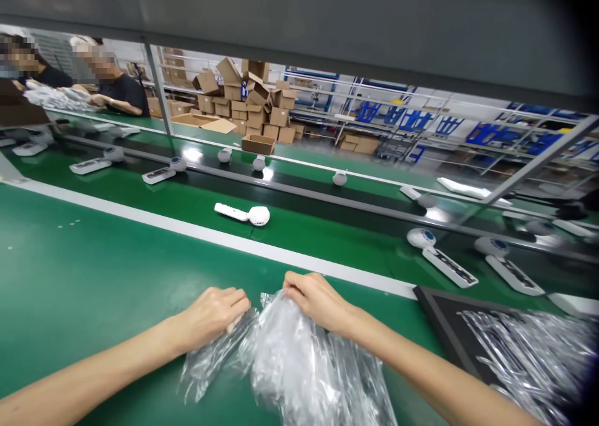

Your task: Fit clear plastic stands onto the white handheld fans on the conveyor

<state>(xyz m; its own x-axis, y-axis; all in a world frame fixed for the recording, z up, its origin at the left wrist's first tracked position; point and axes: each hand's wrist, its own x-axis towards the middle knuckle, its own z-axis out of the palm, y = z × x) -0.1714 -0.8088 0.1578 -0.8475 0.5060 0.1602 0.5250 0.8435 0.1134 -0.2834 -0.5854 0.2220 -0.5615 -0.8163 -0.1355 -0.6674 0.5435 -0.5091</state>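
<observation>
A heap of clear plastic bags (299, 370) lies on the green worktop (116, 245) right before me. My right hand (318, 298) is closed on the top edge of this heap, thumb and fingers pinching the film. To its left, my left hand (213, 317) is closed on a smaller clear bag (210, 360) that hangs down to the worktop. The two hands are a short way apart, with crumpled film between them. The fingertips of my left hand are partly hidden.
White handheld parts with round heads, one (259, 216) straight ahead, lie along the green conveyor belt (318, 239). A dark tray (444, 332) of clear plastic pieces (528, 357) stands at right. Across the line, co-workers (124, 92) sit at far left; cardboard boxes (255, 105) are piled behind.
</observation>
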